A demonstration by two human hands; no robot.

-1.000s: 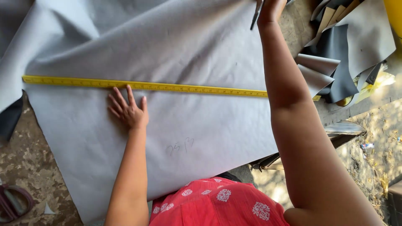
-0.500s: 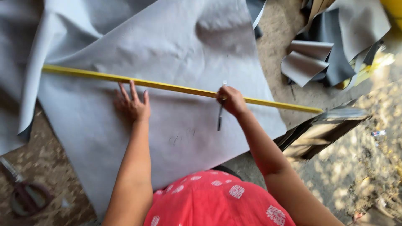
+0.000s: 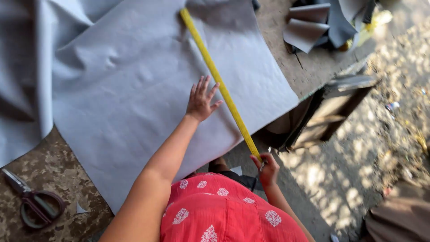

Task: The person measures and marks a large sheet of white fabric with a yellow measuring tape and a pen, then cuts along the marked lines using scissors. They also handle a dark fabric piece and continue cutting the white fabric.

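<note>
A large grey sheet [image 3: 134, 89] lies spread over the work surface. A long yellow ruler [image 3: 215, 80] crosses it on a diagonal, from the far edge down to the near right corner. My left hand [image 3: 201, 101] lies flat on the sheet with fingers spread, its fingertips touching the ruler's left side. My right hand [image 3: 268, 169] grips the ruler's near end, just past the sheet's edge and close to my red patterned top. A thin dark object seems to poke out under this hand; I cannot make out what it is.
Scissors with dark handles [image 3: 33, 204] lie on the mottled brown surface [image 3: 67, 170] at the near left. Cut grey pieces [image 3: 313, 27] are piled at the far right. A dark wooden frame [image 3: 327, 107] stands by the table's right edge, above sunlit ground.
The ruler has swung from lying across the sheet to a steep diagonal. My right hand moved from the ruler's middle to its near end. My left hand stayed flat beside the ruler.
</note>
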